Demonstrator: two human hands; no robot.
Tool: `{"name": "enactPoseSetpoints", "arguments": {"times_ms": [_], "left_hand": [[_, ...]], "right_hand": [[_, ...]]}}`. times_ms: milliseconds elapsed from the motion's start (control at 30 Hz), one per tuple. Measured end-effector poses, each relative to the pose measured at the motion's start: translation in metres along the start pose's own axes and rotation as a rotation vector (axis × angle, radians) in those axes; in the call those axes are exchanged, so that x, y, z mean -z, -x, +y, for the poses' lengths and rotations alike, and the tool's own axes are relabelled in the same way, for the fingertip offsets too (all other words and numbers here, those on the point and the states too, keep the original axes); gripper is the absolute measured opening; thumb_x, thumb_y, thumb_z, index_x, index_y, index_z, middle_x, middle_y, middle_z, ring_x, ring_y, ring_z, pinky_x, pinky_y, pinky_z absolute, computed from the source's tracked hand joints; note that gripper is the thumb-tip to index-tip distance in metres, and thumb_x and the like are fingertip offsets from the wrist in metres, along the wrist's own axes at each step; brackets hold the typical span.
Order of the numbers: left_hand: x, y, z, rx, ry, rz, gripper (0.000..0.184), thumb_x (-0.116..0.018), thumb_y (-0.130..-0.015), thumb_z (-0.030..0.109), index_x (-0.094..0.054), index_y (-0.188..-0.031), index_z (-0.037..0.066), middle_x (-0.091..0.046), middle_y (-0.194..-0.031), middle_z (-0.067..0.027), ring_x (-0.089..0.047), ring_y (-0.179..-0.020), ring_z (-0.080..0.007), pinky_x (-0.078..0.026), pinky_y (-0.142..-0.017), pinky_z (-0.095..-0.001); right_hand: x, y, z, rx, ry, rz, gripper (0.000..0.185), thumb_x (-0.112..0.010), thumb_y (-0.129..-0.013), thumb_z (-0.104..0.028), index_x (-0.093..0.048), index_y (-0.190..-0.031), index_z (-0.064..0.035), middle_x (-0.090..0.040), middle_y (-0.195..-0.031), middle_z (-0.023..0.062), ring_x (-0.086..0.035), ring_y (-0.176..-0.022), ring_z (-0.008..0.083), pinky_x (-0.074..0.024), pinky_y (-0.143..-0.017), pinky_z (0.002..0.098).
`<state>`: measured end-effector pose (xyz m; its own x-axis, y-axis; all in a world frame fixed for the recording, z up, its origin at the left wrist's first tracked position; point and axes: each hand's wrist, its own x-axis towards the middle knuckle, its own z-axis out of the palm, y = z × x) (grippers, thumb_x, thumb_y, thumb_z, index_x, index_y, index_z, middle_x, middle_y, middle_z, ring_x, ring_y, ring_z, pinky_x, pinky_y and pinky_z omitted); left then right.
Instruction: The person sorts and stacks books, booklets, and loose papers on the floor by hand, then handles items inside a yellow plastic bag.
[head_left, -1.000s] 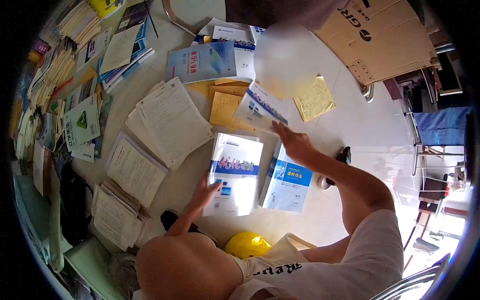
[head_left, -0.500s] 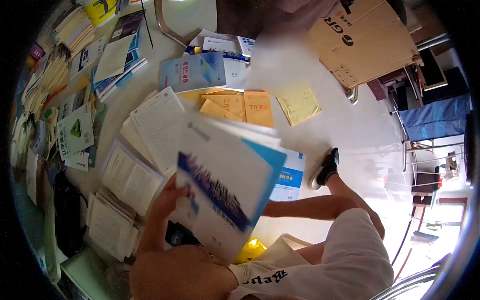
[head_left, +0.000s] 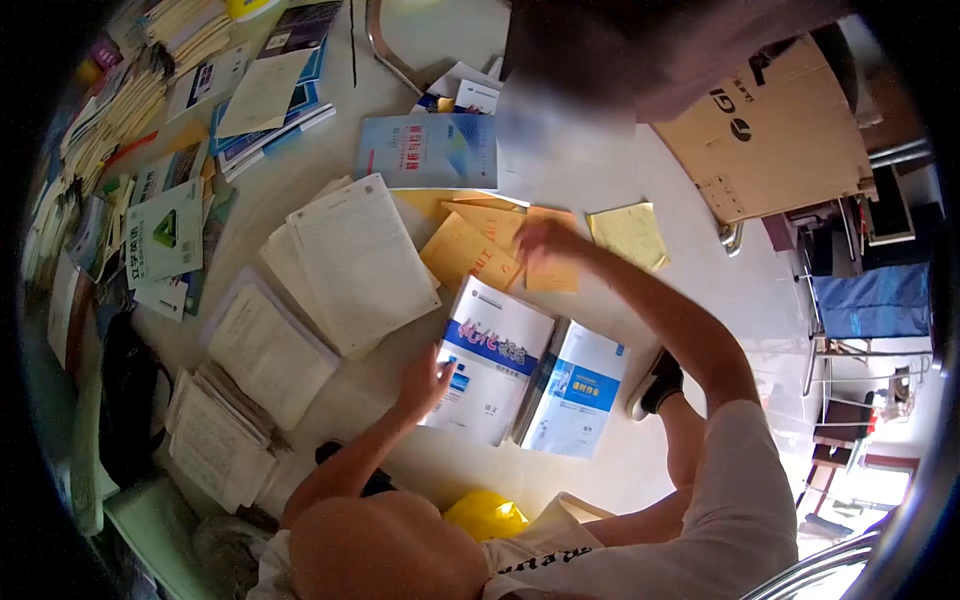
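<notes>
A white workbook [head_left: 490,365] with a purple band lies flat on the floor. My left hand [head_left: 425,385] is closed on its left edge, the thumb over the cover. Against its right side lies a blue-and-white workbook [head_left: 575,395]. Farther off, my right hand [head_left: 548,243] reaches over the orange paper envelopes [head_left: 475,250], close to or touching them. Its fingers are blurred, so their grip is unclear. Left of the envelopes is a fanned pile of printed sheets [head_left: 360,260].
Behind the envelopes sits a light-blue book [head_left: 430,150], with a yellow packet [head_left: 630,233] to the right. Paper stacks [head_left: 215,440] and an open notebook [head_left: 270,345] line the left. A cardboard box [head_left: 765,135] stands at upper right; a yellow bag [head_left: 485,515] lies near my legs.
The white workbook has come down from in front of the camera to the floor beside the blue-and-white one. My right hand, hidden before, now shows over the envelopes.
</notes>
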<state>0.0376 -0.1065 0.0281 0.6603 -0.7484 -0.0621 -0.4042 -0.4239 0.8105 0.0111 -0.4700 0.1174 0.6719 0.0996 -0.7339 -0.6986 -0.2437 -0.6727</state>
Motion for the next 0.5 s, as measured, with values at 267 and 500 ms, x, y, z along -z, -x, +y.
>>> {"name": "enactPoseSetpoints", "arguments": {"times_ms": [267, 500], "left_hand": [[0.018, 0.01, 0.038, -0.07, -0.138, 0.094, 0.058, -0.079, -0.073, 0.007, -0.044, -0.118, -0.003, -0.049, -0.111, -0.0232, -0.051, -0.101, -0.0409, -0.042, -0.087, -0.0503], [-0.034, 0.026, -0.021, -0.03, 0.042, 0.072, 0.057, -0.074, -0.082, 0.017, -0.045, -0.127, -0.005, -0.056, -0.118, -0.0288, -0.057, -0.103, -0.0446, -0.048, -0.088, -0.0486]], "right_hand": [[0.139, -0.151, -0.016, -0.085, -0.64, 0.78, 0.036, -0.075, -0.087, -0.028, -0.062, -0.114, -0.0078, -0.066, -0.106, 0.0066, -0.063, -0.099, 0.0238, -0.05, -0.082, 0.0431], [0.129, -0.154, 0.004, 0.134, -0.449, 0.995, 0.04, -0.073, -0.087, -0.027, -0.058, -0.121, -0.0119, -0.063, -0.111, 0.0041, -0.055, -0.108, 0.0224, -0.0506, -0.078, 0.0431]]}}
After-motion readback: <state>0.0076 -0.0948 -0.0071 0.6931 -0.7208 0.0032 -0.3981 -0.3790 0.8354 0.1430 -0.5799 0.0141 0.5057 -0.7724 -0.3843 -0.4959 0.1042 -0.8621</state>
